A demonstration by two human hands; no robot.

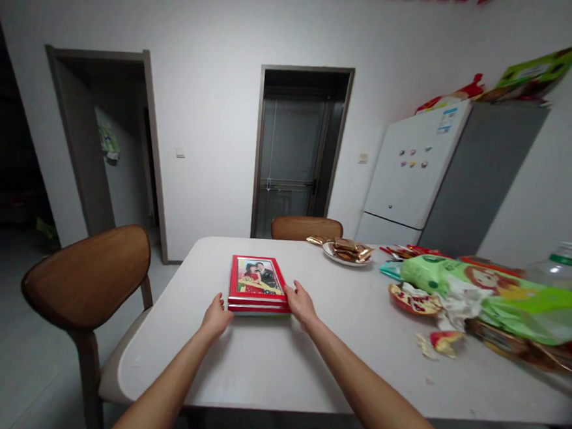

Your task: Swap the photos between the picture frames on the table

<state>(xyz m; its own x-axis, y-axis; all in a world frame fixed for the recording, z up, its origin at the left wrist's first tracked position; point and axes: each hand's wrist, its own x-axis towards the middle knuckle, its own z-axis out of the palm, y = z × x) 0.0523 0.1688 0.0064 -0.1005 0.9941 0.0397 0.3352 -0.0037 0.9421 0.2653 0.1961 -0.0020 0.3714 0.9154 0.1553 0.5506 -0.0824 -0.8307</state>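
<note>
Two red picture frames [256, 297] appear to be stacked flat at the middle of the white table [178, 351]. The top one carries a photo [261, 277] of two people. My left hand [217, 317] grips the near left corner of the stack, thumb against its edge. On the opposite side my right hand [301, 303] holds the right edge, its fingers partly hidden behind the frames. A pale greenish layer shows under the lower red edge. From this angle I cannot tell whether the stack rests on the table or is slightly raised.
Right of the frames are a plate [346, 262] of wrapped snacks, an opened pomegranate [414, 300], peel scraps [446, 342], and a green tissue pack [520, 296]. A wooden chair [90, 279] stands at the left, another chair [307, 228] behind the table. A fridge [417, 165] is at the back right.
</note>
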